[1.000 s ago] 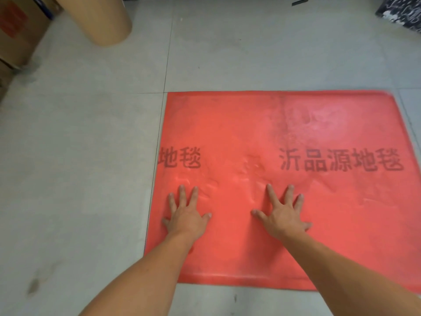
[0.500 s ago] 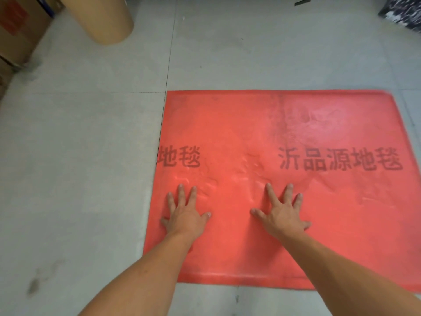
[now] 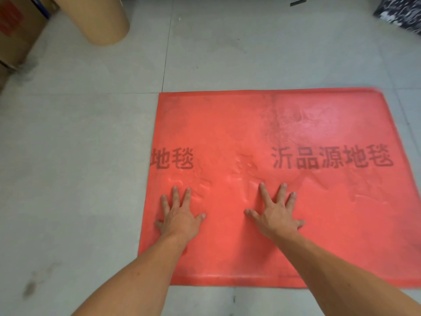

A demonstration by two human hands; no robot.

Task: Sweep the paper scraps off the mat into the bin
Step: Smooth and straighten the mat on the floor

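Scraps are nowhere to be seen on the mat [image 3: 227,124], so I cannot say which way they lie from either hand, nor how any of them points. Both hands press flat, palms down, fingers spread wide and gripping nothing. The left hand [image 3: 180,218] sits close to the mat's left edge, near the front-left corner; the right hand [image 3: 274,216] rests just beside it toward the middle, and the two are apart, not touching. Fingertips of both point away from the person, toward the far edge. Around them the red surface is wrinkled, with dark printed lettering just beyond the fingers. The mat's long axis runs left to right across the tiled floor [image 3: 79,156], most of it stretching off to the right of the hands. No bin shows for certain; a tan cylinder [image 3: 100,19] stands well off past the far-left corner, beside a cardboard box [image 3: 16,30]. My guess is the sweeping is done or nearly so.
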